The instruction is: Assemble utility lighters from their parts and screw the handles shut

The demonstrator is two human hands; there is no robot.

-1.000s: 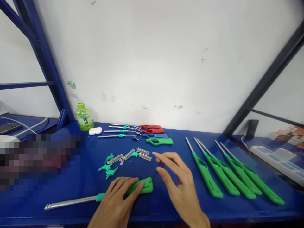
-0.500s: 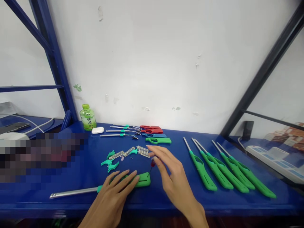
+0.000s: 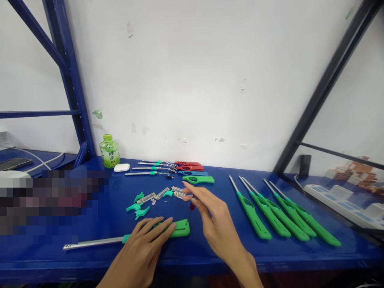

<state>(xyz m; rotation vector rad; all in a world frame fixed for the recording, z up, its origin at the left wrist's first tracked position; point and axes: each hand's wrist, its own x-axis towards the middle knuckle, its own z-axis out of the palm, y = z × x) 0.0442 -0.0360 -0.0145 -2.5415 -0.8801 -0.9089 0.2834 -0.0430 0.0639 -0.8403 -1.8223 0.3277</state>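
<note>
The blue surface (image 3: 90,256) runs the width of the view against a white wall, and near its front edge lies the largest piece in hand, a long-necked lighter (image 3: 126,239) with a green handle and a metal tube pointing toward the left edge. The left hand (image 3: 144,248) lies flat over the green handle and pins it to the surface, fingers spread and not curled, so its grip is wide and pressing rather than clasping. The right hand (image 3: 214,224) is just to the right of that handle; its grip is narrow, thumb and forefinger pinched on a small red-handled screwdriver (image 3: 191,210) whose thin shaft slants down to the handle's right end. Toward the right edge four finished green lighters (image 3: 279,214) lie side by side, tubes pointing to the back. Near the back edge lies a row of half-built lighters with red, blue and green shells (image 3: 192,172). In the back left corner stands a green bottle (image 3: 109,151), with a small white case (image 3: 121,167) just beside it. Between the hands and the back row lie scattered small parts (image 3: 150,200), teal triggers and clear tubes.
</note>
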